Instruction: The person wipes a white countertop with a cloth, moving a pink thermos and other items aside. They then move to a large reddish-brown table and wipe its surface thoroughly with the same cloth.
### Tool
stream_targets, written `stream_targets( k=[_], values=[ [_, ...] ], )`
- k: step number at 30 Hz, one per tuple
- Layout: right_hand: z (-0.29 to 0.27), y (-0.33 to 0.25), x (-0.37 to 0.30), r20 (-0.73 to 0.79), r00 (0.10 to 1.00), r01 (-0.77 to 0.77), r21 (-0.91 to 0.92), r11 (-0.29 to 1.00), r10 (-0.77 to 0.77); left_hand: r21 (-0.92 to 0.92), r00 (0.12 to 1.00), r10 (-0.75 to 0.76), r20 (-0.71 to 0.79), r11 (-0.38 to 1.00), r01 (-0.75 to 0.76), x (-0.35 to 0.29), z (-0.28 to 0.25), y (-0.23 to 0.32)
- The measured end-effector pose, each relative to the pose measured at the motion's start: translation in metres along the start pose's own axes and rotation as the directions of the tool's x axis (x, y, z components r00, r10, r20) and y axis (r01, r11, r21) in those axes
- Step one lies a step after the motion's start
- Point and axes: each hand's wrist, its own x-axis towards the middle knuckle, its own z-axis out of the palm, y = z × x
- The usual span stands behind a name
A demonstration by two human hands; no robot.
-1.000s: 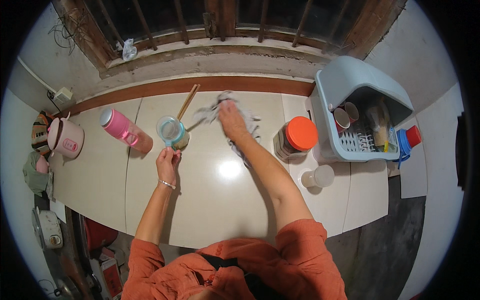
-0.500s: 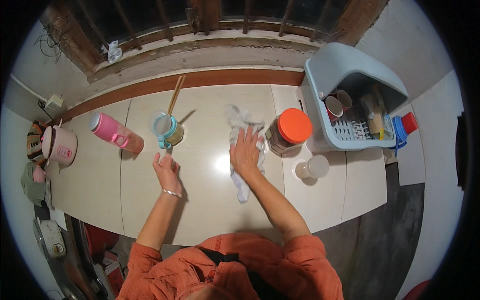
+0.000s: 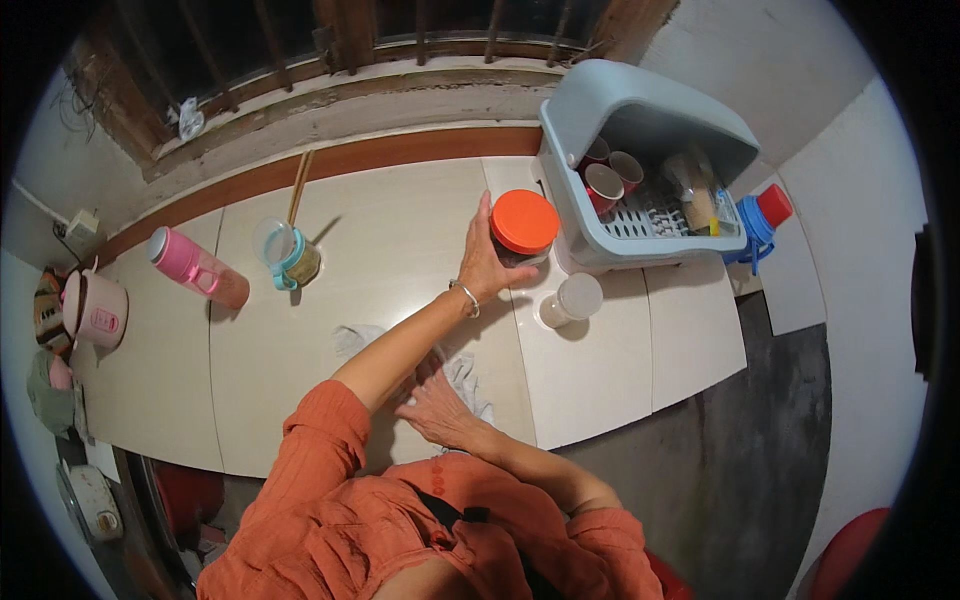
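My left hand, with a bracelet at its wrist, curls round the left side of a dark-filled jar with an orange lid. The thumb lies at the jar's front and the fingers run up beside the lid. Beneath my left forearm, my right hand presses bent fingers into a grey-white cloth near the table's front edge; the forearm hides part of the cloth. A small clear jar with a whitish lid stands just right of my left hand, apart from it.
A light blue dish box with red cups stands at the right, a blue jug with a red cap beyond it. Left on the table are a teal-handled jar, chopsticks, a pink bottle and a pink pot.
My left hand has left the teal-handled jar's side and crossed right to the orange-lidded jar. My right hand has drawn the cloth back toward me. The view has shifted right.
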Motion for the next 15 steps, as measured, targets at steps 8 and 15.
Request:
stream_targets(
  k=[8, 15],
  values=[
    [0.004, 0.021, 0.047, -0.132, 0.97, 0.183, -0.149, 0.972, -0.203, 0.196, 0.997, 0.073, 0.001, 0.978, -0.071, 0.015, -0.014, -0.015],
    [0.001, 0.081, 0.117, -0.255, 0.951, 0.091, -0.304, 0.948, -0.173, 0.024, 0.94, 0.015, -0.341, 1.0, -0.007, 0.007, -0.107, -0.001]
  ],
)
